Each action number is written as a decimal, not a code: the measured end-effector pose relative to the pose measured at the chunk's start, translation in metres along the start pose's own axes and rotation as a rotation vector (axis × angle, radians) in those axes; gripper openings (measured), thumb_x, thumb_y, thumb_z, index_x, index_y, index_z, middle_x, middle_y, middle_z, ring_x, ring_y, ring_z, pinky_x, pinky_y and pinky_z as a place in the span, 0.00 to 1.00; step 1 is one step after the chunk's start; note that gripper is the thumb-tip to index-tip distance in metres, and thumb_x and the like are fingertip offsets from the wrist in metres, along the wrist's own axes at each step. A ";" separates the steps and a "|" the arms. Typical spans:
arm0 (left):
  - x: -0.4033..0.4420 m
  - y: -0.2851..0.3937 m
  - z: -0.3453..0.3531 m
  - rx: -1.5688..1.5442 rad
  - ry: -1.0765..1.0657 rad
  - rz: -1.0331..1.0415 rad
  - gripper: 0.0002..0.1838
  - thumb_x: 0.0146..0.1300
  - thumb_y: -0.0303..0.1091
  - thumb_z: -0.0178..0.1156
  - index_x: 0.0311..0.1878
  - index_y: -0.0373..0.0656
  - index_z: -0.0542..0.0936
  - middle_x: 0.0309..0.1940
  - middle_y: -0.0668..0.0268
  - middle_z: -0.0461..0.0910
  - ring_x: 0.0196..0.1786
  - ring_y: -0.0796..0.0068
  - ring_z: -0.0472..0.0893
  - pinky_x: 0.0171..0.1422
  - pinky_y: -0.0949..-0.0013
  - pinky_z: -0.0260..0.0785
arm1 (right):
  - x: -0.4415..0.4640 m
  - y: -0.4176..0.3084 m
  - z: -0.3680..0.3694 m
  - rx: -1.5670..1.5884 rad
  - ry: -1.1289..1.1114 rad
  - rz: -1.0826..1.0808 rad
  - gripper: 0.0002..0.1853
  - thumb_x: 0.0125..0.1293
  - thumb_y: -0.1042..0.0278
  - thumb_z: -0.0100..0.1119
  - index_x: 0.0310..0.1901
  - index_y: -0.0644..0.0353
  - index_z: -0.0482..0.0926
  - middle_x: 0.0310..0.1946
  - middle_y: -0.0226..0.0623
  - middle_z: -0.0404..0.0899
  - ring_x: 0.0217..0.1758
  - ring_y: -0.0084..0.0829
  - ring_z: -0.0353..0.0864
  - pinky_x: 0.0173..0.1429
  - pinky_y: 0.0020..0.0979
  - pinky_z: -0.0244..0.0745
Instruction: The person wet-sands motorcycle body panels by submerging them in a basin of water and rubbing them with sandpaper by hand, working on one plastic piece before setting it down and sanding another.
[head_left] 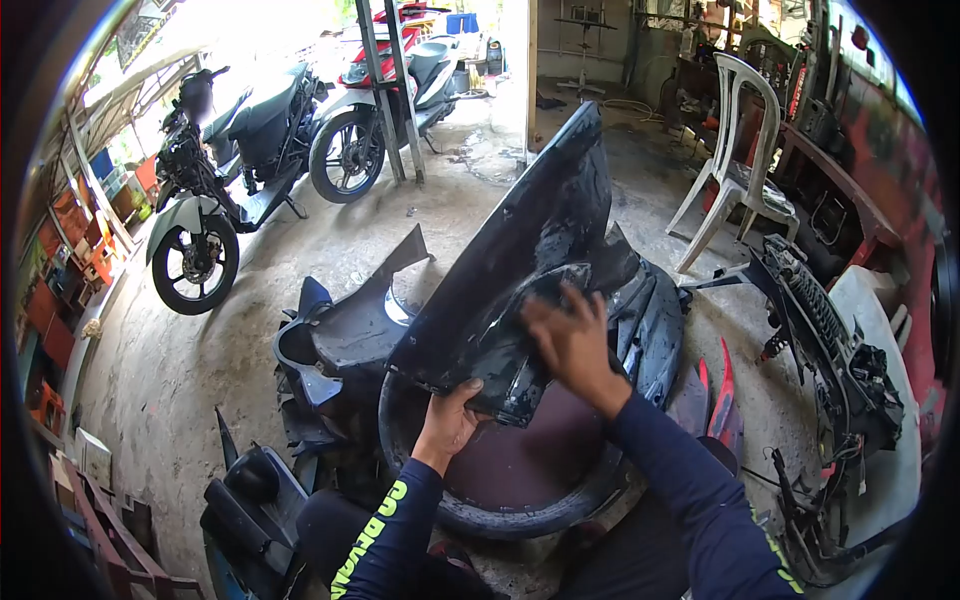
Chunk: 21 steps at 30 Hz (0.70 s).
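A large dark plastic motorcycle body panel (500, 265), wet and streaked, is tilted up over a round black tub (420, 488). My left hand (452, 424) grips the panel's lower edge, thumb on the near face. My right hand (575, 345) lies over the panel's lower middle, its fingers spread and slightly blurred. I see nothing held in it, though its palm side is hidden. Brownish-red liquid (530, 465) fills the tub below. Behind the tub's right side leans another dark glossy fairing piece (655, 325).
More dark fairing parts lie left of the tub (350, 330) and at lower left (255, 500). Red-edged panels (722, 400) and a stripped frame part (815, 330) are on the right. A white plastic chair (735, 170) and two scooters (245, 170) stand farther back.
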<state>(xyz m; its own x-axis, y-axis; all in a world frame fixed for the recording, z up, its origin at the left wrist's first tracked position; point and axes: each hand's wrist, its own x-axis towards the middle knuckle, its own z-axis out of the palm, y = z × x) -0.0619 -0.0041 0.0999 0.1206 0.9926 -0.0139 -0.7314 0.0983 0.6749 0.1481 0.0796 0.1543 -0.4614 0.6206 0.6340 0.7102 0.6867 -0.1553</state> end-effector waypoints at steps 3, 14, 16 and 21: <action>-0.003 -0.004 0.009 -0.002 0.019 0.013 0.22 0.65 0.25 0.57 0.63 0.35 0.70 0.52 0.55 0.81 0.50 0.58 0.85 0.47 0.52 0.86 | 0.021 0.026 0.002 -0.119 0.203 0.350 0.14 0.70 0.59 0.56 0.51 0.48 0.85 0.57 0.24 0.82 0.69 0.45 0.68 0.72 0.63 0.51; -0.013 -0.022 0.030 0.069 0.041 0.040 0.23 0.66 0.26 0.58 0.64 0.39 0.69 0.57 0.55 0.77 0.54 0.56 0.83 0.51 0.46 0.83 | 0.024 0.000 -0.007 -0.154 0.234 0.109 0.11 0.68 0.62 0.56 0.43 0.55 0.86 0.49 0.31 0.82 0.58 0.40 0.74 0.68 0.57 0.58; -0.015 -0.020 0.032 0.103 0.047 0.024 0.23 0.66 0.27 0.58 0.64 0.39 0.69 0.57 0.55 0.77 0.54 0.57 0.83 0.51 0.47 0.83 | 0.030 0.023 -0.009 -0.181 0.242 0.143 0.09 0.68 0.64 0.57 0.41 0.55 0.86 0.46 0.32 0.83 0.56 0.40 0.75 0.67 0.56 0.59; -0.013 -0.016 0.035 0.110 0.029 0.021 0.22 0.67 0.27 0.58 0.64 0.39 0.69 0.56 0.55 0.78 0.54 0.57 0.83 0.51 0.47 0.84 | 0.033 0.036 -0.011 -0.135 0.241 0.131 0.08 0.67 0.64 0.57 0.39 0.53 0.86 0.41 0.32 0.83 0.53 0.38 0.76 0.68 0.51 0.59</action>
<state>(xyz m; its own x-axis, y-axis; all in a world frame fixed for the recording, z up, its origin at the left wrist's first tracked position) -0.0286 -0.0209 0.1149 0.0849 0.9962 -0.0192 -0.6554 0.0703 0.7520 0.1638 0.1205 0.1780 -0.2332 0.5820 0.7791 0.8271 0.5400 -0.1558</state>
